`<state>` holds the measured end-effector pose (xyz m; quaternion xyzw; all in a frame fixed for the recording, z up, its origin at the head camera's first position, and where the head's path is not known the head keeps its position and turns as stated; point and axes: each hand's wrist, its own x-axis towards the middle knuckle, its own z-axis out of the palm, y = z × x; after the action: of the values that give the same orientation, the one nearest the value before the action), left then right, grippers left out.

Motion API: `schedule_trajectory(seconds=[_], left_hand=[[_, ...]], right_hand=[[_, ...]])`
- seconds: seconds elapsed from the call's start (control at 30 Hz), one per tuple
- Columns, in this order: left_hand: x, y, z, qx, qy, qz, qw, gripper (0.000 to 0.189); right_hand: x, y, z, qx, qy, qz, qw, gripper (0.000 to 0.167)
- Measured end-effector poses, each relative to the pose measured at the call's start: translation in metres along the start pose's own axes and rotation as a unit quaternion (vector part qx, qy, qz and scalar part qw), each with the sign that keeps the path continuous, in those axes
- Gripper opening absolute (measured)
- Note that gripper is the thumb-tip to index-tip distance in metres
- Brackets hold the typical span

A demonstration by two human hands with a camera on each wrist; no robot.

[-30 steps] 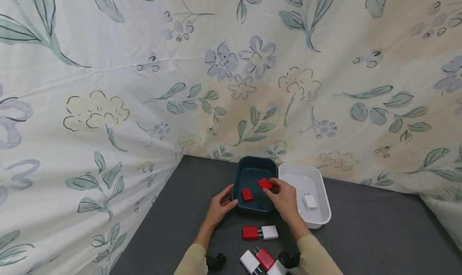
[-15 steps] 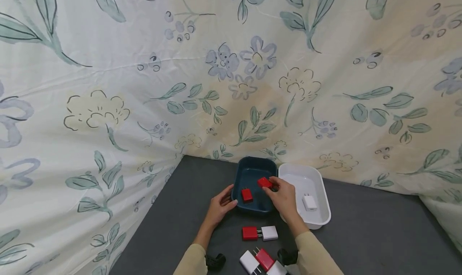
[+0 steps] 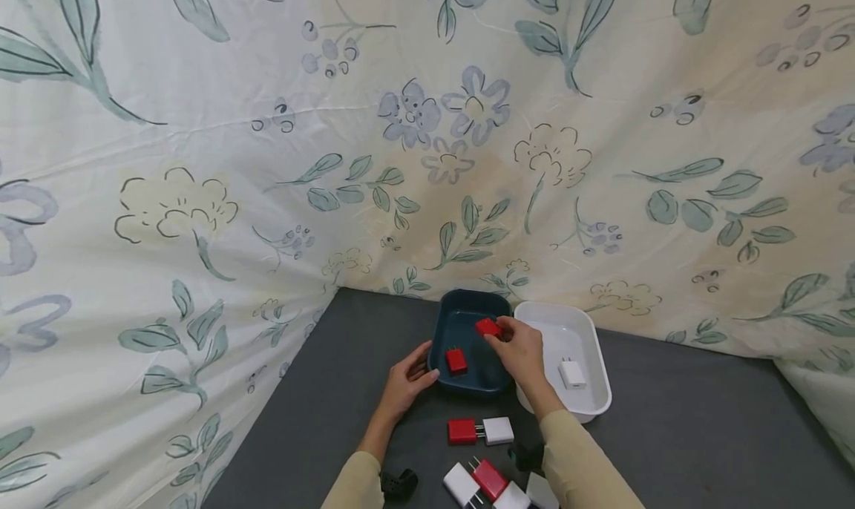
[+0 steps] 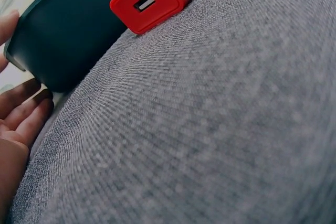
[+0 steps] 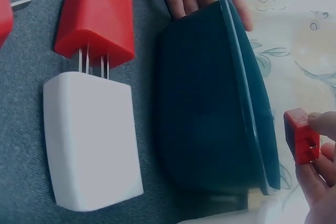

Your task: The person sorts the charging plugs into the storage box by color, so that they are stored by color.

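Observation:
My right hand pinches a red USB charger plug between thumb and fingers, above the far right part of a dark blue tray. In the right wrist view that charger is raised over the rim, its end with slots turned toward the fingers. My left hand holds the tray's left side, thumb over the rim and fingers against the outer wall. Another red charger lies inside the blue tray, prongs pointing away.
A white tray adjoins on the right, holding one white charger. In front lie a red charger and a white charger, prongs between them. Several more chargers, including a white one, cluster at the near edge. A floral cloth hangs behind.
My right hand has shifted slightly farther away with the red charger, still over the blue tray. The left hand stays at the tray's side.

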<state>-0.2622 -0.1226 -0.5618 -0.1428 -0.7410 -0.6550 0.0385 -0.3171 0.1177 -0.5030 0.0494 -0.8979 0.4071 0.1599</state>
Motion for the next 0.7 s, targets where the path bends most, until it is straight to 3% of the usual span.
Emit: schedule_trajectory(seconds=[0.7], left_hand=[[0.0005, -0.0003, -0.0008, 0.005, -0.002, 0.008, 1.0000, 0.063]], right_hand=[[0.0049, 0.0026, 0.0046, -0.010, -0.014, 0.034, 0.9993, 0.044]])
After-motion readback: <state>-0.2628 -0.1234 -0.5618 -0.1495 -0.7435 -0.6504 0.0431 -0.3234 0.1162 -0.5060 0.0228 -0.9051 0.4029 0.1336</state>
